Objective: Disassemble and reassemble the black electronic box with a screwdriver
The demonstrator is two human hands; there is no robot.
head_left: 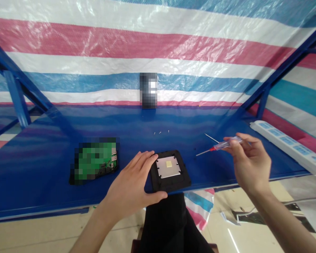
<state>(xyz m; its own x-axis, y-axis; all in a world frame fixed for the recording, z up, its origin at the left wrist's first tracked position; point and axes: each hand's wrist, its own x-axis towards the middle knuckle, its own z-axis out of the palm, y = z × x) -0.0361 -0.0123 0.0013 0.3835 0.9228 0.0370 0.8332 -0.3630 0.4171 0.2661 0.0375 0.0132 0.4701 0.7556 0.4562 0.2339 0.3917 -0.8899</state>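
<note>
My left hand (137,179) grips the left side of a square black plastic cover (184,179), its fingers at the upper left corner and the thumb by the front edge. A silver metal plate (162,170) with a small pale yellow pad (169,164) sits in the cover's middle. To the right, my right hand (249,160) is closed round the clear handle of a screwdriver (218,145) with a red collar. Its tip points left, above the table and apart from the cover. Behind it shows a second thin metal shaft (210,137); its other end is hidden.
A green circuit board (94,160) in a black shell, partly pixelated, lies at the left. Three tiny screws (160,132) lie beyond the cover on the blue table (131,123). A pixelated dark upright object (148,91) stands at the back. A white power strip (287,144) runs along the right.
</note>
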